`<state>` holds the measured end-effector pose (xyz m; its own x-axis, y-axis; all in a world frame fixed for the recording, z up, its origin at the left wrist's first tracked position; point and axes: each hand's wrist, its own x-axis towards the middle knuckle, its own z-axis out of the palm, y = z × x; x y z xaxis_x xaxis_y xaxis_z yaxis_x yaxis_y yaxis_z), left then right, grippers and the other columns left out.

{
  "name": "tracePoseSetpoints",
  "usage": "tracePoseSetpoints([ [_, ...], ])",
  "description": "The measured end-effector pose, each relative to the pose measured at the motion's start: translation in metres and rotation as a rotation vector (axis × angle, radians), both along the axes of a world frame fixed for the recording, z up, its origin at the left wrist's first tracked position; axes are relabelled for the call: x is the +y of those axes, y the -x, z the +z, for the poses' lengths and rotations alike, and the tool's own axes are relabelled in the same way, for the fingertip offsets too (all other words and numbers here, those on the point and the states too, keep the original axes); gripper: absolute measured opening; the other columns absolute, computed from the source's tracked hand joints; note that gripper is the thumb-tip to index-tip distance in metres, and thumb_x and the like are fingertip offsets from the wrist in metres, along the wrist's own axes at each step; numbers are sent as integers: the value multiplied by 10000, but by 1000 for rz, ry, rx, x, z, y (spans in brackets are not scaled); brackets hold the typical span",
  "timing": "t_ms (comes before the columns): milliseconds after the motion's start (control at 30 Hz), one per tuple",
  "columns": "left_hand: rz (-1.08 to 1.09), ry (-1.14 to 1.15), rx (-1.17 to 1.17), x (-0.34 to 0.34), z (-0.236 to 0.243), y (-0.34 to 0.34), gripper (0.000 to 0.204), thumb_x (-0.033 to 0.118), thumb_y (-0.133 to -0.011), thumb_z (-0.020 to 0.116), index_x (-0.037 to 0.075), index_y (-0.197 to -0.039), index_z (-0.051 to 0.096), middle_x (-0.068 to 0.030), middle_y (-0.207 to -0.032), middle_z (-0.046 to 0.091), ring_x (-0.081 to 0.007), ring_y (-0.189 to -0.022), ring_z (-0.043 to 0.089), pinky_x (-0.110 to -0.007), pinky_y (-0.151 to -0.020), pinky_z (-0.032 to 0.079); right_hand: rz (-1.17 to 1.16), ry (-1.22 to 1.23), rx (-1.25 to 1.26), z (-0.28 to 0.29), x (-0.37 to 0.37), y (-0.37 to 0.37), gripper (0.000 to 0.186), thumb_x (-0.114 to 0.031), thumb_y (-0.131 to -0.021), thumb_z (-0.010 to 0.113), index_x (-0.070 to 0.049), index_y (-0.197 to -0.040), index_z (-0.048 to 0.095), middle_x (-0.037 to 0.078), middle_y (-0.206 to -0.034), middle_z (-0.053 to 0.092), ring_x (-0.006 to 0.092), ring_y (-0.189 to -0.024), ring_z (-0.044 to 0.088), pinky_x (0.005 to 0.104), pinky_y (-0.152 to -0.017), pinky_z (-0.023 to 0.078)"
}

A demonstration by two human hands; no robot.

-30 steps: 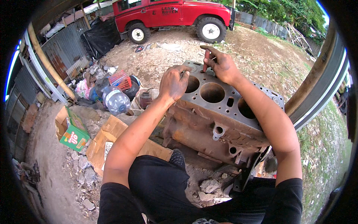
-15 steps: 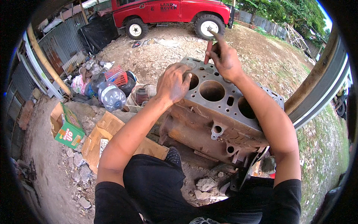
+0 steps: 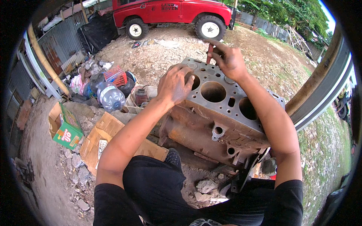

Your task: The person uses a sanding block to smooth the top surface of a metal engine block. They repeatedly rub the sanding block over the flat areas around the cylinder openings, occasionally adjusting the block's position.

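A rust-brown engine block (image 3: 188, 128) with a grey machined top stands before me, its round cylinder bores (image 3: 213, 92) facing up. My left hand (image 3: 175, 83) lies over the top's left end, thumb apart from the fingers, beside a partly covered bore. Above the far edge, my right hand (image 3: 228, 60) pinches a short reddish-brown rod (image 3: 209, 52) between thumb and fingers. The rod stands nearly upright, its lower end close to the small holes in the top. I cannot tell whether it touches the metal. A round disc (image 3: 229, 80) sits on the top below my right wrist.
Flattened cardboard (image 3: 102, 135) and a green carton (image 3: 67, 128) lie to the left. Behind them are a clear plastic jug (image 3: 110, 97) and a red basket (image 3: 116, 76). A post (image 3: 320, 75) rises at the right. A red vehicle (image 3: 173, 15) stands at the back.
My right hand and the rod have dropped slightly, and the raised index finger has tilted down to the left. My left hand stays at the same spot on the block.
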<state>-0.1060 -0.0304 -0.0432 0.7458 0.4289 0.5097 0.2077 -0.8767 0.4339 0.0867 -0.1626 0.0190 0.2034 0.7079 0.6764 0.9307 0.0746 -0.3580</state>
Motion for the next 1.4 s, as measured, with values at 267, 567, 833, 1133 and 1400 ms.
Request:
tracePoseSetpoints([
  [267, -18, -195, 11, -3, -2, -6, 440, 376, -1003, 639, 92, -1335, 687, -222, -1303, 655, -396, -1246, 632, -472, -1058, 527, 122, 36, 266, 47, -28, -11, 426, -15, -964, 680, -114, -1378, 678, 24, -935, 796, 152, -903, 785, 344, -750, 618],
  [567, -90, -210, 91, -5, 0, -6, 500, 429, -1035, 600, 107, -1417, 632, -223, -1439, 576, -424, -1333, 572, -495, -1128, 474, -29, 108, 185, -7, -53, -13, 383, -65, -979, 696, -117, -1358, 686, 20, -911, 801, 172, -922, 774, 354, -847, 590],
  [833, -86, -192, 107, -2, -3, -7, 533, 477, -1038, 580, 113, -1425, 625, -228, -1495, 548, -420, -1383, 540, -505, -1156, 450, 5, 88, 99, -8, -49, -3, 405, -29, -930, 701, -116, -1326, 701, 54, -900, 777, 234, -887, 762, 373, -847, 591],
  [1133, -67, -182, 107, -3, -3, -7, 580, 515, -1044, 567, 71, -1413, 627, -231, -1504, 547, -429, -1382, 540, -496, -1160, 446, 15, 84, 105, -16, -45, -4, 351, -71, -911, 770, -85, -1260, 736, 73, -888, 761, 207, -807, 753, 366, -767, 580],
  [1400, -61, -192, 96, -5, -5, -6, 598, 517, -1040, 570, 52, -1410, 633, -236, -1496, 554, -432, -1368, 549, -496, -1155, 448, -31, 105, 106, -24, -43, -5, 271, -141, -920, 758, -114, -1187, 799, 87, -812, 773, 257, -709, 744, 417, -729, 583],
])
